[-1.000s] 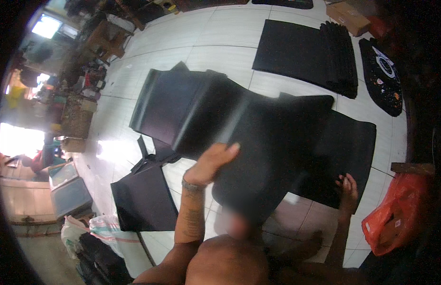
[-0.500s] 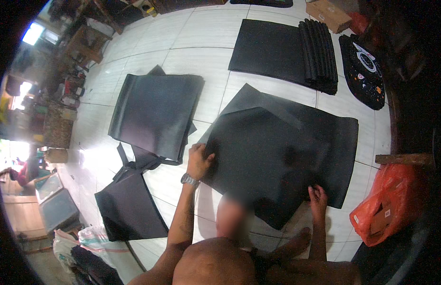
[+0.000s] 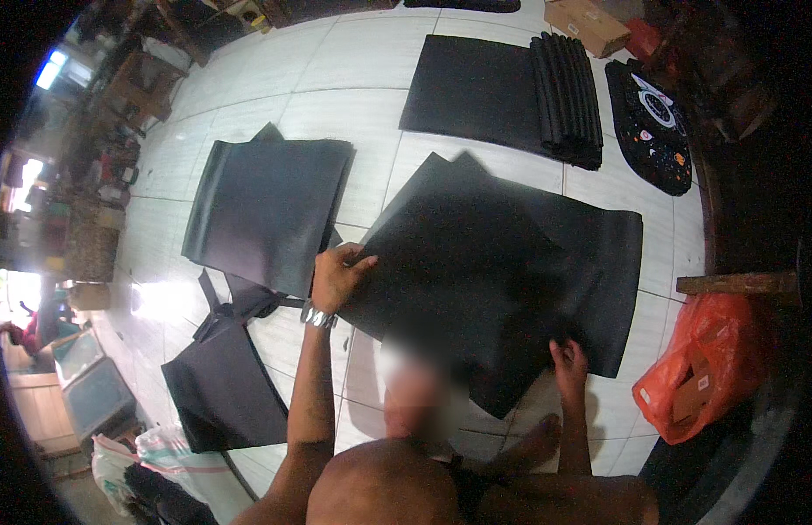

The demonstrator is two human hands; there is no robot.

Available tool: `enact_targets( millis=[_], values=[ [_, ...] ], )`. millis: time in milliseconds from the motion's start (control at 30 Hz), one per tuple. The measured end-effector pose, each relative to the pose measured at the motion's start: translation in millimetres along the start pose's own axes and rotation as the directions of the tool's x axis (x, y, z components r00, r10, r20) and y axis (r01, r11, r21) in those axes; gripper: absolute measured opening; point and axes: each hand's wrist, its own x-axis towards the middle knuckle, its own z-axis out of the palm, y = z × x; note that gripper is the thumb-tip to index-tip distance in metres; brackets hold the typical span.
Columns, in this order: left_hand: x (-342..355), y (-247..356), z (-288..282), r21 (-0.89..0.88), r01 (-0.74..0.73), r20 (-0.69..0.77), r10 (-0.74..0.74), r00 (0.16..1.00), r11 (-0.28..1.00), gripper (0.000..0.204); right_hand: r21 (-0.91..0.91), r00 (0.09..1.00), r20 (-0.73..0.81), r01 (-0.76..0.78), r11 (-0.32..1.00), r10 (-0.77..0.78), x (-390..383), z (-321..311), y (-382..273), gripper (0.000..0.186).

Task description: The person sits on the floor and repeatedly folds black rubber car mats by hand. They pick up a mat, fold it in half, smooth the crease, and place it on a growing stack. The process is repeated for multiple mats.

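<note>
My left hand grips the left edge of a large black flexible sheet that lies over another black sheet on the tiled floor, their corners offset at the top. My right hand has its fingers curled at the lower right edge of the upper sheet, seeming to pinch it. Just left of my left hand lies a stack of similar black sheets, and below that some black offcuts with strips.
At the back right are black sheets with a rippled folded pile, a printed black mat and a cardboard box. An orange plastic bag and wooden plank sit at right. Clutter lines the left wall; white sacks lie lower left.
The upper sheet has come off the left stack and now lies to the right over the other sheet. My left hand has moved to its left edge; my view has shifted.
</note>
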Motion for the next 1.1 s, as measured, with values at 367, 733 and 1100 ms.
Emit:
enact_targets(
  millis=[367, 733, 1100],
  values=[
    [38, -78, 61, 0.42, -0.252, -0.231, 0.372, 0.899, 0.872, 0.038, -0.065, 1.0, 0.001, -0.019, 0.998, 0.019, -9, 2, -7, 0.042],
    [48, -86, 65, 0.079, -0.07, -0.159, 0.082, 0.984, 0.994, 0.036, -0.049, 0.993, -0.113, 0.039, 0.998, -0.044, 5, 0, 27, 0.042],
    [36, -84, 51, 0.125, -0.016, -0.035, 0.02, 0.999, 0.992, 0.025, 0.032, 0.96, -0.279, 0.044, 0.999, -0.034, 7, -11, -17, 0.043]
  ],
)
